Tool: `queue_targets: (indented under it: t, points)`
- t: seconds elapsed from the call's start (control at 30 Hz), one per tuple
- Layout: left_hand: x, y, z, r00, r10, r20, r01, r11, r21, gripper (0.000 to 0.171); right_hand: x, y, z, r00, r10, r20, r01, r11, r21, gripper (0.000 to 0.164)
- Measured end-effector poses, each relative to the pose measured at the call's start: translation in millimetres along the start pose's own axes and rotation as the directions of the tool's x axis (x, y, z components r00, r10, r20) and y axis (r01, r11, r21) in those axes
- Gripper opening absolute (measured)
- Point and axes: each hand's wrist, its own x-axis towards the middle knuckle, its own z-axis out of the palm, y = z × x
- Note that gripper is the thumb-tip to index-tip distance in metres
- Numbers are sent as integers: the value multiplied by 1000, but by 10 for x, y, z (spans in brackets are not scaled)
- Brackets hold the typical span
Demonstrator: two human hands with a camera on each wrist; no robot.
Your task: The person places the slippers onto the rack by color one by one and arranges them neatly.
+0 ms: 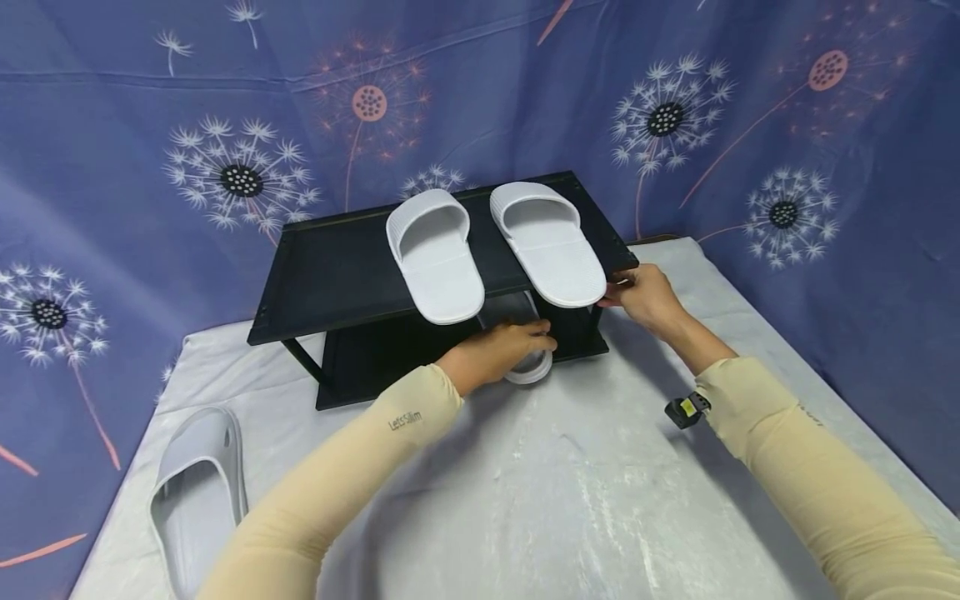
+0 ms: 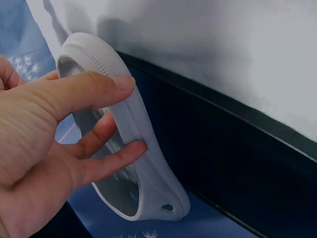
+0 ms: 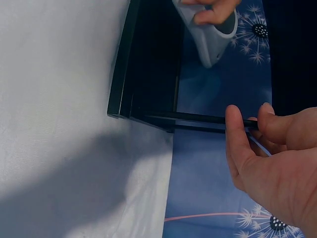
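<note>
My left hand [image 1: 495, 354] reaches in front of the black two-tier shoe rack [image 1: 330, 271] and grips a grey slipper [image 1: 534, 372] at the opening over the lower shelf. In the left wrist view its thumb and fingers clasp the rim of that slipper [image 2: 153, 158], which has a hole in its side. At the rack's right end, my right hand [image 1: 645, 296] pinches a thin black post [image 3: 198, 118] between thumb and fingers, close under the top shelf. Two white slippers, one at left [image 1: 442, 267] and one at right [image 1: 555, 250], sit side by side on top, toes to the back.
Another grey slipper [image 1: 197, 500] lies on the white-covered table [image 1: 570, 492] at the left, beside my left sleeve. Behind the rack hangs a blue cloth [image 1: 517, 92] with dandelion prints. A small black device [image 1: 686, 410] is at my right wrist.
</note>
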Motion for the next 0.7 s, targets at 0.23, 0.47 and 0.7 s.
queue_targets:
  t: [0.23, 0.47, 0.7]
  points:
    - [95, -17, -23, 998, -6, 60, 8, 999, -35, 70, -10, -15, -8, 1000, 10, -6, -10, 999, -39, 34]
    - [156, -8, -32, 997, 39, 69, -37, 999, -21, 70, -34, -18, -14, 1000, 13, -3, -13, 1000, -25, 35]
    - [219, -30, 20, 992, 34, 118, -33, 999, -6, 73, -10, -14, -13, 1000, 16, 4, -16, 999, -30, 35]
